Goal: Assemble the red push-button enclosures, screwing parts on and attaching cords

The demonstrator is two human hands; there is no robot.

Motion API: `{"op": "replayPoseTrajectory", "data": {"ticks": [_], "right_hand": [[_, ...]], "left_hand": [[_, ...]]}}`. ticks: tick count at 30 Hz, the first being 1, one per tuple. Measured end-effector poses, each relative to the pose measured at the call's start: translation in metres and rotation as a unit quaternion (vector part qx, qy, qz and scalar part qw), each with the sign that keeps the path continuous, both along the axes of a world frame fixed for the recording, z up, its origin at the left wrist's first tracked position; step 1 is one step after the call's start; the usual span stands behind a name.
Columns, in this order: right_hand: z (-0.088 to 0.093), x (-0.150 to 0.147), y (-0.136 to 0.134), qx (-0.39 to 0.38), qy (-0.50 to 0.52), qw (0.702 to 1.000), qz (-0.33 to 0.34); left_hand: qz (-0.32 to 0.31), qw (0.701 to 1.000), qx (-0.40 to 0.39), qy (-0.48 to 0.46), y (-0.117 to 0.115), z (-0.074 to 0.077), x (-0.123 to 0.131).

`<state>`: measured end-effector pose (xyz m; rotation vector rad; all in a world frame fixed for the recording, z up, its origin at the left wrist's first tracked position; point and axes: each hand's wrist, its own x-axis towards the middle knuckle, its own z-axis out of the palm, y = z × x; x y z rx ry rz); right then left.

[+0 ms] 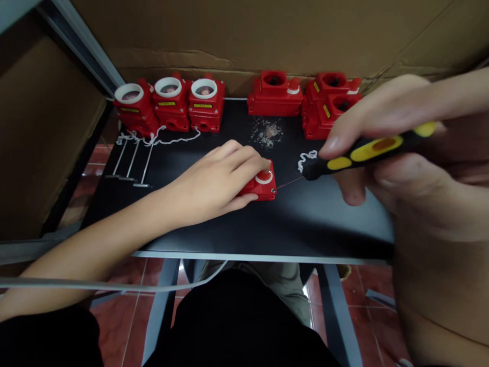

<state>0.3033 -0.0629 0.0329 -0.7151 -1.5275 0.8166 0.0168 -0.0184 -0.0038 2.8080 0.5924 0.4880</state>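
Near the middle of the black table, my left hand (225,178) is wrapped over a red housing (267,192), covering most of it. A round part with a white ring shows beside the fingertips. My right hand (382,148), large and close to the camera, grips a screwdriver (372,152) with a black and yellow handle. Its thin shaft points left, and the tip is at the screw on the housing's right corner. A white cord (305,159) lies just behind the screwdriver's collar.
Three red boxes with white rings (168,104) stand at the back left, with white cords and metal T-shaped rods (132,160) before them. More red housings (275,97) stand at the back right. Shavings (267,132) lie mid-table. A pale cable (160,288) crosses below the table edge (248,257).
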Motion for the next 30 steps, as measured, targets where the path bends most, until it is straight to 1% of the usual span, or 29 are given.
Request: {"op": "replayPoseTrajectory", "data": {"ticks": [1, 3, 6, 9, 10, 13, 16, 18, 20, 22, 23, 27, 30], "right_hand": [[0.001, 0.003, 0.001, 0.008, -0.016, 0.999, 0.030], [0.001, 0.010, 0.004, 0.016, -0.049, 0.997, 0.056], [0.002, 0.013, 0.007, 0.034, -0.065, 0.997, 0.029], [0.005, 0.007, 0.006, 0.074, -0.056, 0.996, -0.005], [0.006, 0.005, 0.004, 0.076, -0.049, 0.996, -0.015], [0.007, -0.001, -0.004, 0.052, -0.038, 0.997, -0.038], [0.007, -0.003, -0.016, 0.047, -0.050, 0.996, -0.052], [0.008, -0.005, -0.024, 0.023, -0.070, 0.994, -0.077], [0.009, -0.007, -0.031, -0.022, -0.090, 0.990, -0.102], [0.011, -0.009, -0.035, -0.029, -0.099, 0.991, -0.089], [0.011, -0.011, -0.035, -0.020, -0.098, 0.991, -0.086], [0.010, -0.012, -0.033, -0.006, -0.098, 0.989, -0.110], [0.008, -0.008, -0.030, 0.003, -0.104, 0.989, -0.102]], "left_hand": [[-0.001, 1.000, 0.002, -0.001, 0.000, 0.000, 0.000], [-0.001, 1.000, 0.002, -0.001, 0.001, -0.001, 0.000], [0.002, 1.000, -0.001, -0.001, 0.001, -0.001, 0.000], [0.000, 1.000, -0.003, 0.000, 0.001, -0.001, 0.000], [0.000, 1.000, -0.002, 0.000, 0.002, -0.001, 0.000], [0.001, 1.000, 0.005, -0.002, 0.002, -0.001, 0.000], [0.005, 1.000, 0.008, 0.001, 0.002, -0.003, 0.000], [0.009, 1.000, 0.005, 0.001, 0.002, -0.004, 0.000], [0.010, 1.000, 0.002, -0.003, 0.002, -0.005, 0.000], [0.010, 1.000, -0.001, -0.007, 0.002, -0.005, 0.000], [0.010, 1.000, -0.003, -0.008, 0.002, -0.005, 0.000], [0.013, 1.000, -0.009, -0.009, 0.002, -0.005, -0.001], [0.011, 1.000, -0.013, -0.013, 0.002, -0.005, -0.001]]}}
